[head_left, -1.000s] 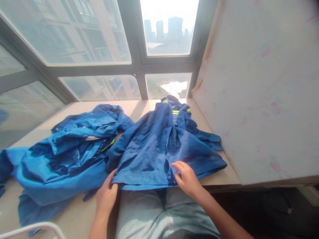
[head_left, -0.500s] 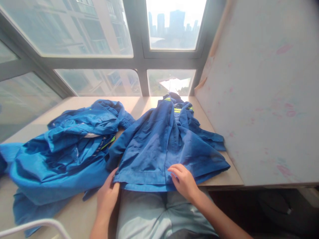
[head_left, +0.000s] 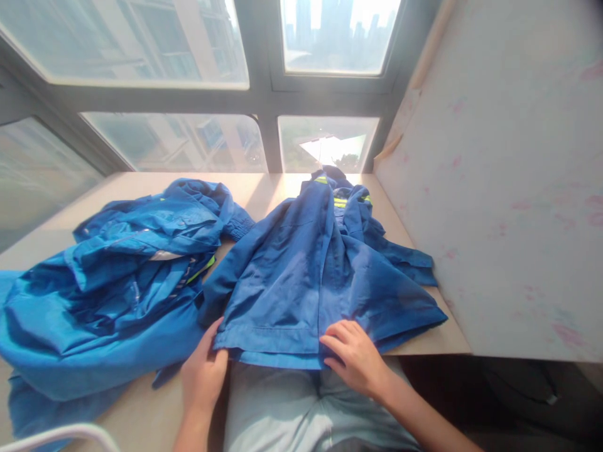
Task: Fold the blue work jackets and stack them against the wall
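Note:
A blue work jacket (head_left: 282,276) with yellow-green reflective strips near its collar lies front up, its hem toward me. My left hand (head_left: 203,361) grips the hem at the left corner, thumb and fingers on either side of the cloth. At the front edge by the middle of the hem, my right hand (head_left: 355,355) has its fingers curled over the fabric, with the thumb close to the lower edge. A second, brighter blue garment (head_left: 117,301) lies in a crumpled heap to the left, against the jacket's sleeve.
Both garments rest on a pale tabletop (head_left: 452,333) beneath a grey window frame (head_left: 179,100). A wall with pink floral marks (head_left: 518,188) borders the right side. A white curved rail (head_left: 70,432) shows at the lower left. My lap in light trousers (head_left: 273,408) is below the hem.
My right hand has lowered slightly and closed its fingers onto the jacket's front edge near the hem. The left hand keeps its hold on the corner. The view has tilted down a little.

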A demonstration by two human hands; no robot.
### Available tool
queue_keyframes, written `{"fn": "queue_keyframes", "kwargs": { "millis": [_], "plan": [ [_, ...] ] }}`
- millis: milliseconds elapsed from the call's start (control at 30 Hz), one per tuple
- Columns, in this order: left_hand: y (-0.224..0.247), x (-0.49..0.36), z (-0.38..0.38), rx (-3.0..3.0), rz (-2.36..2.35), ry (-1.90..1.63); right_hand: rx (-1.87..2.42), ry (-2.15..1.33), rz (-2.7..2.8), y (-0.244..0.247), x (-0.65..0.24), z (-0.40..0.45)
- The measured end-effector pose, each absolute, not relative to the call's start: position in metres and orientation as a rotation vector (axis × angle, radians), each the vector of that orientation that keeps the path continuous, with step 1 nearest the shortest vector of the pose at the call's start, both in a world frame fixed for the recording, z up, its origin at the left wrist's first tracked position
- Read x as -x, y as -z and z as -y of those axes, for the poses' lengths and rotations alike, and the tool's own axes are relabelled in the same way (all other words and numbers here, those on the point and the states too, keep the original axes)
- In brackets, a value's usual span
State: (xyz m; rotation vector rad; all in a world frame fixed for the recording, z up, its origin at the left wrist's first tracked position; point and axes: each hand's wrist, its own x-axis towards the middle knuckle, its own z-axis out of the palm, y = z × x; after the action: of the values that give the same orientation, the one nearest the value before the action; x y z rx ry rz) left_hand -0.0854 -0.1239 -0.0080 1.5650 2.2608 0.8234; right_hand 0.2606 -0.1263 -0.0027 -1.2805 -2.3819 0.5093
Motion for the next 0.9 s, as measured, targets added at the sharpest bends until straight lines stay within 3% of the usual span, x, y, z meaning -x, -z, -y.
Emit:
{"fn": "queue_keyframes", "kwargs": {
  "millis": [433, 900],
  "plan": [
    [0.001, 0.066, 0.105, -1.478, -2.23, -0.929, 1.228, -0.621, 2.186, 0.003, -0.265, 0.118],
    [0.011, 0.072, 0.109, -1.636, -2.2, -0.844, 1.143, -0.27, 2.12, -0.017, -0.259, 0.125]
  ]
}}
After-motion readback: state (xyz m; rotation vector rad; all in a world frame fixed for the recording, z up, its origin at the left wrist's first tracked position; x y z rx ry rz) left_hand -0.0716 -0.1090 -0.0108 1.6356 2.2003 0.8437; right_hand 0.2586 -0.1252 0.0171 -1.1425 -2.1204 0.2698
